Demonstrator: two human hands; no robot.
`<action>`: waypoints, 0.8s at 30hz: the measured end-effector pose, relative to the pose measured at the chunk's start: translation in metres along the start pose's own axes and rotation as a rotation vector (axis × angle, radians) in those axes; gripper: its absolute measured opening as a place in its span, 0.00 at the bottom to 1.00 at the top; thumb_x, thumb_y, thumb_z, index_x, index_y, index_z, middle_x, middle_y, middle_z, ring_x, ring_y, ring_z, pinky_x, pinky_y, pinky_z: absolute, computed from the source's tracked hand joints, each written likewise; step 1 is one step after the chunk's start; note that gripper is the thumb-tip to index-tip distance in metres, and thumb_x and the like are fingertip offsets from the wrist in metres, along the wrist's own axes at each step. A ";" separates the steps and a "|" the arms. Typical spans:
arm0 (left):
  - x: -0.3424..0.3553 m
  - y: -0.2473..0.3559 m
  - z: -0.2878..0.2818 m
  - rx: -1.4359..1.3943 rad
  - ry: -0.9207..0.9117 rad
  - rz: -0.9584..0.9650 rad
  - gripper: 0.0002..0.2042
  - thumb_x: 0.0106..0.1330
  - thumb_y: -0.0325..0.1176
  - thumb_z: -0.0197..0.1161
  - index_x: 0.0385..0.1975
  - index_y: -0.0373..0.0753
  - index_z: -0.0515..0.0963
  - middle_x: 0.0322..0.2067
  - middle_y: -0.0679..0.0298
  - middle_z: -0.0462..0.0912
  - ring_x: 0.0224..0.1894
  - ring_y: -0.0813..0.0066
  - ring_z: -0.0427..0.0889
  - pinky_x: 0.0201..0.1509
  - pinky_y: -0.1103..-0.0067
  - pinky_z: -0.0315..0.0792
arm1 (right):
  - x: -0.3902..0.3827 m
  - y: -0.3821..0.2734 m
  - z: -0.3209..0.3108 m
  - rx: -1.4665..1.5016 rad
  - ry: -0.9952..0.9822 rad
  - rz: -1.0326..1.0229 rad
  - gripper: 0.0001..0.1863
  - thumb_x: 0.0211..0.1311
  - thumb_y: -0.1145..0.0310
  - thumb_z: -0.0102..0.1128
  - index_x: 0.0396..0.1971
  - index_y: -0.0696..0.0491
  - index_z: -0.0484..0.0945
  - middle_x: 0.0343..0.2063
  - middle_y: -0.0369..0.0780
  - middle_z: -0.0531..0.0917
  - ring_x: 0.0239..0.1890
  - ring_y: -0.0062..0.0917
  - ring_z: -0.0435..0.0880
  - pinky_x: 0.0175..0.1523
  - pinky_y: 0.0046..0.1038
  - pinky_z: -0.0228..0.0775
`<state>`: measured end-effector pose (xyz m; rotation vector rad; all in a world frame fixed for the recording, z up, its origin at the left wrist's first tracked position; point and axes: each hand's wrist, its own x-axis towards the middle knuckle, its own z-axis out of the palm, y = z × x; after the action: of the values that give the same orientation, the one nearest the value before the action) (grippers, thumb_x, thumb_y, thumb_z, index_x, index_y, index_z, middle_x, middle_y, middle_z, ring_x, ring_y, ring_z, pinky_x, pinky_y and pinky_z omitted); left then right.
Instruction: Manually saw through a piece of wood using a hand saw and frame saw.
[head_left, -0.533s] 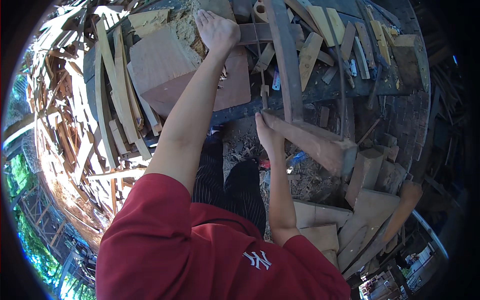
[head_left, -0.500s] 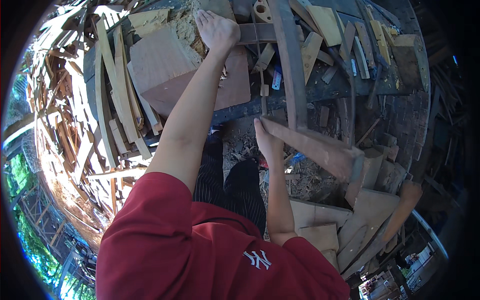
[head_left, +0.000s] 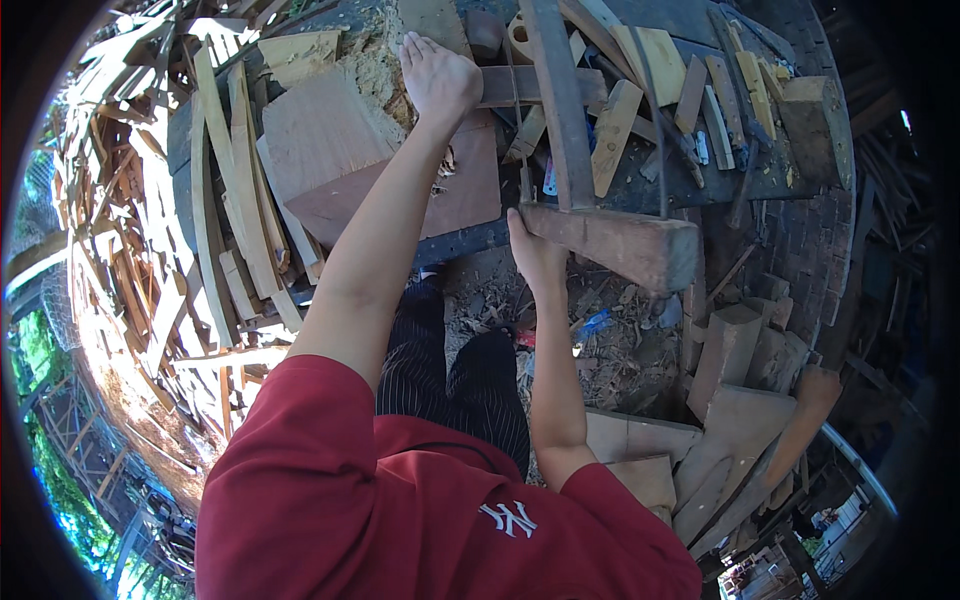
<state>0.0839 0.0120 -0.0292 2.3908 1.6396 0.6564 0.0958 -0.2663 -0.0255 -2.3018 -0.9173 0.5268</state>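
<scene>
My right hand (head_left: 537,250) is closed around the near end of a wooden frame saw (head_left: 563,110), at the crossbar (head_left: 625,240). The saw's thin blade (head_left: 516,90) runs away from me, on the left of its long beam, and crosses a dark wood strip (head_left: 540,87). Whether the blade has cut into the strip cannot be made out. My left hand (head_left: 440,80) lies flat on the wood at the strip's left end, fingers stretched forward. Below that hand is a reddish-brown board (head_left: 465,175), beside a paler board (head_left: 325,135).
Wood offcuts (head_left: 615,140) and a thick block (head_left: 808,125) litter the dark bench at the right. Long slats (head_left: 245,180) are heaped at the left. Shavings (head_left: 625,350) cover the ground, and angular wood pieces (head_left: 740,430) are stacked at lower right.
The frame saw and my right hand have moved forward, away from me, and the crossbar has swung up a little. My left hand has stayed in nearly the same place.
</scene>
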 end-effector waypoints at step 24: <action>0.000 -0.006 -0.006 0.112 0.010 -0.046 0.31 0.62 0.39 0.40 0.60 0.19 0.61 0.64 0.38 0.60 0.70 0.51 0.56 0.74 0.67 0.44 | -0.129 -0.009 -0.076 0.150 -0.382 0.514 0.22 0.65 0.51 0.52 0.30 0.58 0.79 0.31 0.47 0.82 0.42 0.39 0.80 0.52 0.36 0.66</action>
<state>0.0759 0.0135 -0.0260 2.4205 1.7752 0.5845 0.0456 -0.3828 0.0548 -2.3307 -0.4113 1.2398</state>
